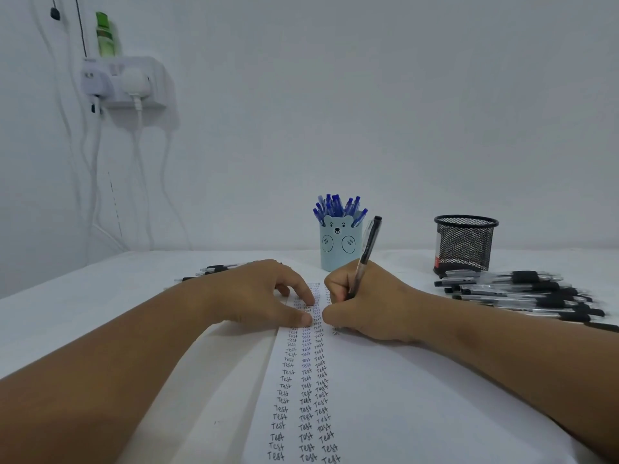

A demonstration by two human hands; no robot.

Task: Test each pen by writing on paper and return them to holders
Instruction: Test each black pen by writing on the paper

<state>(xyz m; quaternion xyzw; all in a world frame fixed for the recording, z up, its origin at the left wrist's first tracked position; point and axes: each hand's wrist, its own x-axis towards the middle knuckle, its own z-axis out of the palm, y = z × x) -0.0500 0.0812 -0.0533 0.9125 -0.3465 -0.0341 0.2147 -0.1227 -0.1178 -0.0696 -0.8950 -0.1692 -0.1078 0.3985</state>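
My right hand [365,303] grips a black pen [367,249], its tip down on the white paper [385,396] and hidden by my fingers. Columns of the written word "Test" run down the sheet. My left hand [261,293] rests on the paper's left part, fingertips pressing it flat. A light blue bear-faced holder [340,246] full of blue pens stands behind my hands. A black mesh holder [465,244] stands at the right. Several loose black pens [522,293] lie in front of it, and a few black pens [214,270] lie behind my left hand.
The white table [83,313] meets a white wall. A socket shelf [124,82] with plugs, hanging cables and a green bottle [105,35] is fixed to the wall at upper left.
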